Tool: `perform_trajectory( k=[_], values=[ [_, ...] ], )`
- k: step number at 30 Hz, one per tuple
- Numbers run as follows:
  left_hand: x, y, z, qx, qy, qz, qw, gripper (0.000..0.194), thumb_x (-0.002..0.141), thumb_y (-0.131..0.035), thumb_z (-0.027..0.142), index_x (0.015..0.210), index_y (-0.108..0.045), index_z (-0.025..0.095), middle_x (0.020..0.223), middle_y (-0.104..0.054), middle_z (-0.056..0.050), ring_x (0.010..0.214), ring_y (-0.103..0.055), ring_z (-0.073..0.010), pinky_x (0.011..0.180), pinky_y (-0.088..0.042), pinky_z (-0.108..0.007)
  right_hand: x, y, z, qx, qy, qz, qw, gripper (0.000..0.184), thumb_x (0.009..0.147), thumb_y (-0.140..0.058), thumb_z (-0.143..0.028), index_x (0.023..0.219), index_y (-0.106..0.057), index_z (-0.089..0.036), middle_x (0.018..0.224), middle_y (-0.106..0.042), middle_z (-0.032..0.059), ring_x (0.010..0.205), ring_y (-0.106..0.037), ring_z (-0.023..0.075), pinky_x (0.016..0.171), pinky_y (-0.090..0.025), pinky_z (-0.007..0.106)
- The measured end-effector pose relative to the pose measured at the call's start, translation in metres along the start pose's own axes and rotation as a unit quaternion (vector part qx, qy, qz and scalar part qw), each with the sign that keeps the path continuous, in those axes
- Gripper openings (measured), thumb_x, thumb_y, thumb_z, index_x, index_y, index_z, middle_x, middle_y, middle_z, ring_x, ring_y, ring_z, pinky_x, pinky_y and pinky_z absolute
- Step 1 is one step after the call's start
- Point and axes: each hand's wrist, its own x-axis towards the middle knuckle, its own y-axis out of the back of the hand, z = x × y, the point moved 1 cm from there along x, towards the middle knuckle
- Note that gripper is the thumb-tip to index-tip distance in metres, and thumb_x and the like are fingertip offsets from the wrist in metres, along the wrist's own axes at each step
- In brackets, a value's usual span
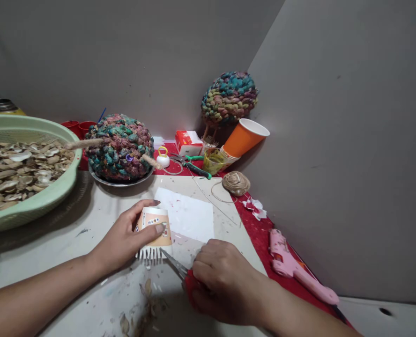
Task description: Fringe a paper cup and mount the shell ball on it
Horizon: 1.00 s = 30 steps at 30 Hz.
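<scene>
A paper cup (154, 221), orange and white with small printed figures, is gripped by my left hand (134, 229), thumb across its side. Its lower edge is cut into a fringe of narrow strips, with small gaps between them. My right hand (225, 281) is wrapped round the red handles of a pair of scissors (175, 263). The blades point up and left, their tips at the fringe by the cup's right side. A sheet of white paper (194, 217) lies flat just behind the cup.
A green basket (35, 201) of shells stands at left, beside a colourful shell-covered ball (120, 145) in a metal dish. Behind are pliers (197, 168), a twine ball (236, 183), an orange cup (243, 140) and another shell-covered ball (229, 98). A pink glue gun (295, 269) lies right.
</scene>
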Motion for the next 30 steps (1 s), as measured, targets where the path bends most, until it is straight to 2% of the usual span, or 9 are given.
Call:
perform_trajectory(
  k=[10,15,18,21,24,26,30],
  values=[
    [-0.001,0.001,0.000,-0.008,0.002,-0.002,1.000,0.061,0.077,-0.076,0.043,0.127,-0.050,0.018,0.099,-0.067,-0.009,0.084,-0.064,-0.0247,0.073,-0.053,-0.038,-0.001,-0.004,0.001,0.024,0.005,0.008,1.000,0.010,0.063,-0.054,-0.011,0.058,-0.049,-0.019,0.053,-0.058,-0.0019,0.047,-0.043,0.0120,0.056,-0.029,0.029],
    [-0.001,0.000,0.001,-0.063,-0.001,0.026,0.998,0.057,0.076,-0.079,0.043,0.122,-0.056,0.019,0.099,-0.068,-0.006,0.083,-0.065,-0.0232,0.073,-0.052,-0.034,-0.001,0.002,0.003,0.138,-0.025,-0.005,0.990,0.017,0.063,-0.052,-0.014,0.057,-0.037,-0.020,0.050,-0.047,-0.0046,0.048,-0.034,0.0103,0.055,-0.024,0.029],
    [0.001,0.001,0.001,-0.124,-0.016,0.050,0.991,0.055,0.076,-0.081,0.040,0.122,-0.058,0.021,0.100,-0.069,-0.005,0.086,-0.066,-0.0230,0.076,-0.052,-0.034,-0.001,0.005,0.005,0.262,-0.062,-0.040,0.962,0.023,0.061,-0.052,-0.015,0.056,-0.030,-0.020,0.050,-0.035,-0.0062,0.050,-0.027,0.0097,0.052,-0.023,0.027],
    [0.003,0.004,0.000,-0.151,-0.044,0.074,0.985,0.054,0.077,-0.080,0.036,0.124,-0.058,0.022,0.103,-0.070,-0.004,0.090,-0.066,-0.0225,0.080,-0.051,-0.032,-0.001,0.006,0.008,0.353,-0.120,-0.104,0.922,0.032,0.064,-0.058,-0.018,0.053,-0.028,-0.021,0.049,-0.028,-0.0080,0.047,-0.023,0.0076,0.046,-0.019,0.024],
    [0.003,0.008,-0.002,-0.150,-0.065,0.087,0.983,0.051,0.080,-0.078,0.035,0.125,-0.059,0.024,0.104,-0.068,-0.003,0.091,-0.064,-0.0199,0.080,-0.049,-0.029,0.001,0.005,0.014,0.419,-0.180,-0.169,0.874,0.037,0.071,-0.065,-0.024,0.051,-0.034,-0.020,0.048,-0.031,-0.0082,0.045,-0.025,0.0059,0.043,-0.016,0.022],
    [0.003,0.009,-0.002,-0.148,-0.071,0.083,0.983,0.050,0.081,-0.077,0.034,0.127,-0.058,0.024,0.104,-0.068,-0.003,0.091,-0.063,-0.0198,0.080,-0.049,-0.030,0.002,0.005,0.017,0.454,-0.202,-0.187,0.847,0.039,0.075,-0.067,-0.029,0.052,-0.037,-0.019,0.049,-0.032,-0.0079,0.045,-0.028,0.0055,0.043,-0.018,0.020],
    [0.002,0.009,-0.002,-0.143,-0.076,0.070,0.984,0.052,0.082,-0.075,0.032,0.129,-0.055,0.025,0.103,-0.067,-0.004,0.091,-0.062,-0.0206,0.080,-0.048,-0.032,0.005,0.007,0.019,0.485,-0.214,-0.184,0.828,0.042,0.076,-0.070,-0.030,0.051,-0.039,-0.017,0.048,-0.034,-0.0080,0.046,-0.029,0.0045,0.044,-0.020,0.019]
  ],
)
